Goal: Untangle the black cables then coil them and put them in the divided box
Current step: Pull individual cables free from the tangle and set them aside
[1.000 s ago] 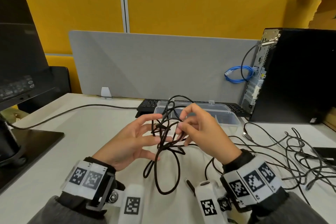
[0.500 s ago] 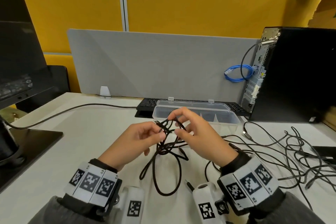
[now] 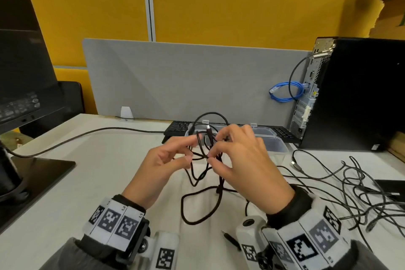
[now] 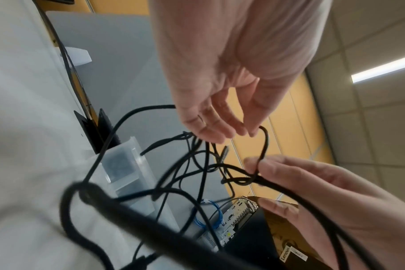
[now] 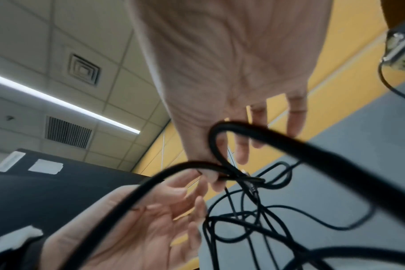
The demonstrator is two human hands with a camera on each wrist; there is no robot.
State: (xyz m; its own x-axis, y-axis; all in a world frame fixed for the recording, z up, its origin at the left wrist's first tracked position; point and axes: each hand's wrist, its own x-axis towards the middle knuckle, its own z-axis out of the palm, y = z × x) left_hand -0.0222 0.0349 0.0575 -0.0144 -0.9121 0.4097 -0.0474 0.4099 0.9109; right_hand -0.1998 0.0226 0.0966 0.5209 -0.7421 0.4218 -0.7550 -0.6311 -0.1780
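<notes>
Pinching tangled black cables (image 3: pixel 206 155) between left hand (image 3: pixel 162 166) and right hand (image 3: pixel 243 160).

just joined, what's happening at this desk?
A person is working a knot out of a black cable tangle, held up over the desk. The right hand pinches a strand near the knot, and the left hand pinches another part of the same tangle. The clear divided box sits just behind the hands with no cable visibly in it. More loose cables lie spread on the desk to the right, untouched.
</notes>
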